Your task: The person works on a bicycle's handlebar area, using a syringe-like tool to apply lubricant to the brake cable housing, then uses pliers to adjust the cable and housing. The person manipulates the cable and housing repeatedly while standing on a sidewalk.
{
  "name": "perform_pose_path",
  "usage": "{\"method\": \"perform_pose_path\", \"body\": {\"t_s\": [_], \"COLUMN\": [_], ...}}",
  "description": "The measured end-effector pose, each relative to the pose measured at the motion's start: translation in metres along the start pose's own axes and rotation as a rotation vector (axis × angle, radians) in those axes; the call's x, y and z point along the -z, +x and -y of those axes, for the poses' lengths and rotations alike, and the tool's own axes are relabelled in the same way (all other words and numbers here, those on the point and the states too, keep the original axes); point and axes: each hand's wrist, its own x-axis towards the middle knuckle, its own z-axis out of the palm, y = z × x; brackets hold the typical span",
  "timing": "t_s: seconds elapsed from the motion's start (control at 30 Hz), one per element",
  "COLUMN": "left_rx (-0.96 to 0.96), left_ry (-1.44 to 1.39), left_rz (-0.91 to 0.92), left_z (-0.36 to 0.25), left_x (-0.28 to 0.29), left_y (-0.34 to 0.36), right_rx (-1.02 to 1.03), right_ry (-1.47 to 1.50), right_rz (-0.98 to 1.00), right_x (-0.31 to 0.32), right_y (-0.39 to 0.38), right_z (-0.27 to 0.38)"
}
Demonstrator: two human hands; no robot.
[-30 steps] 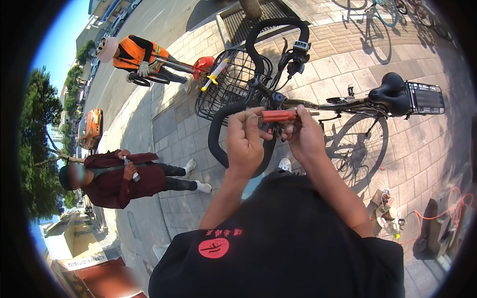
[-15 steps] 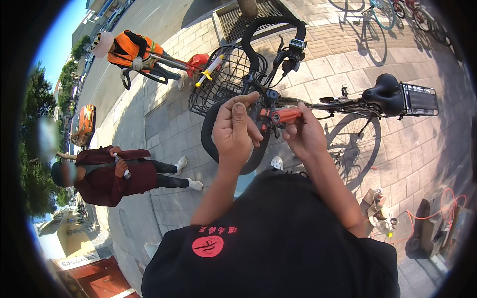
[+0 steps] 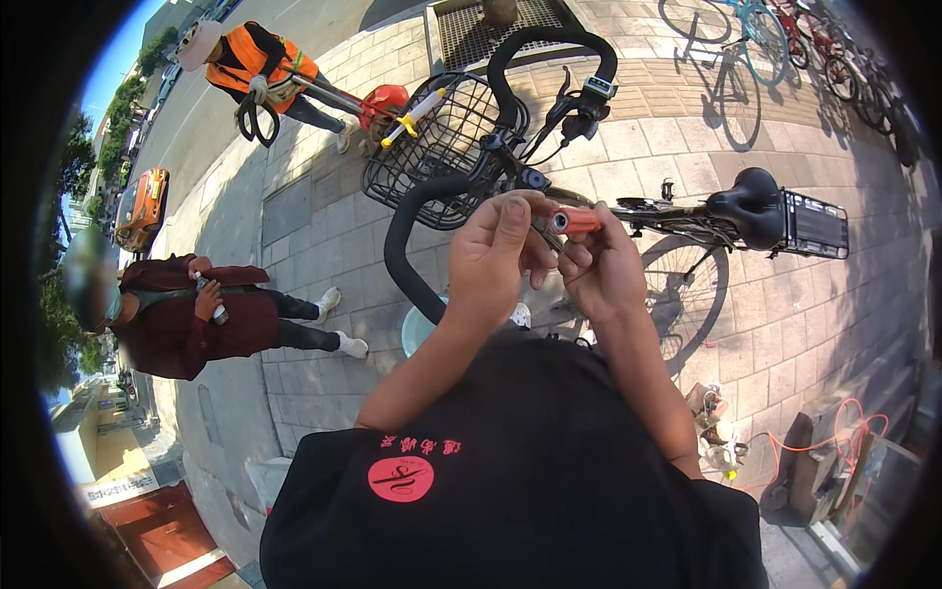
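Observation:
My right hand is closed around a short red tool handle, a cylinder with a round metal-rimmed opening at the end facing left. Close beside that end is my left hand, thumb raised and fingers curled inward. Whatever its fingers may pinch is too small or hidden to name. Both hands are over the front of a black bicycle, near its black curved handlebar. A wire basket sits ahead of the bars, and the black saddle lies to the right.
A person in an orange vest stands far left with a red-ended tool. Another in a dark red jacket holds a bottle. A pale bucket is partly hidden by my left arm. Orange cord lies lower right; parked bicycles stand beyond.
The red handle has turned so that its open end faces me more. My left hand has moved slightly right, closer to it, with fingers more curled. The view has shifted a little.

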Motion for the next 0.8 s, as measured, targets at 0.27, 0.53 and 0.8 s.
{"method": "perform_pose_path", "body": {"t_s": [0.27,0.53,0.8], "left_rx": [0.231,0.335,0.311], "left_ry": [-0.347,-0.483,-0.457], "left_rz": [-0.212,-0.029,0.118], "left_z": [0.002,-0.001,-0.006], "left_x": [-0.002,-0.001,-0.008], "left_y": [0.003,-0.002,-0.005], "right_rx": [0.020,-0.090,-0.004], "right_ry": [-0.043,0.031,-0.132], "right_rz": [0.101,0.141,0.129], "right_x": [0.002,0.009,0.003], "right_y": [-0.004,0.002,0.002], "right_z": [0.001,0.002,0.011]}}
